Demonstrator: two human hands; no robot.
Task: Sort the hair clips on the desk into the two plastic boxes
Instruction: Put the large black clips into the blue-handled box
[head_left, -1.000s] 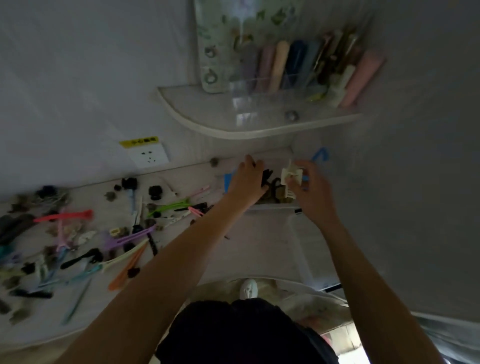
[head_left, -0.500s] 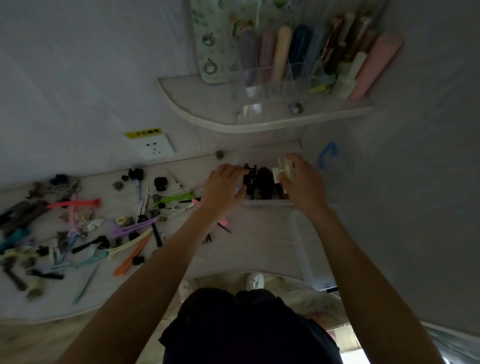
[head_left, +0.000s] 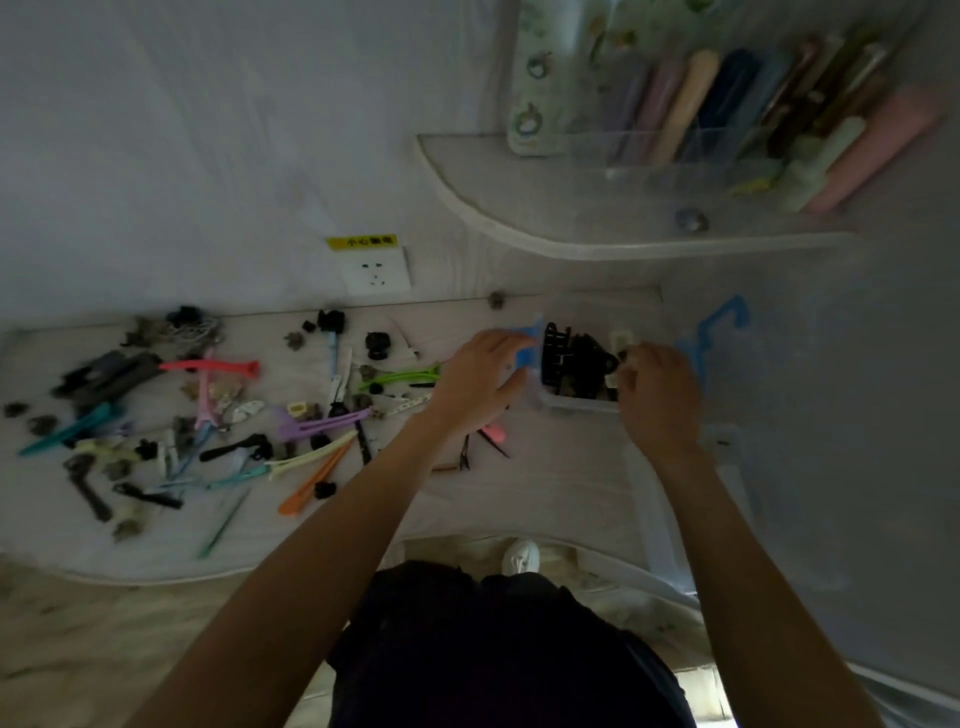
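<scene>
A clear plastic box (head_left: 574, 406) with blue latches (head_left: 525, 349) stands at the desk's far right and holds black claw clips (head_left: 569, 358). My right hand (head_left: 657, 397) pinches a white claw clip (head_left: 621, 340) over the box's right end. At the box's left end, my left hand (head_left: 475, 387) has its fingers reaching onto the blue latch and holds no clip. Several loose hair clips (head_left: 322, 423) in many colours lie spread over the left half of the desk. A second clear box (head_left: 727, 467) sits nearer me at the right, dim and partly hidden by my right arm.
A wall socket (head_left: 375, 270) with a yellow label sits above the desk's back edge. A curved shelf (head_left: 519, 228) overhangs the box, carrying a clear organiser of bottles (head_left: 691, 98). A wall closes the right side. A small pink clip (head_left: 493, 431) lies under my left wrist.
My left hand has drawn back from the black clips to the box's left end. My right hand still holds the white clip and has shifted slightly over the box's right end.
</scene>
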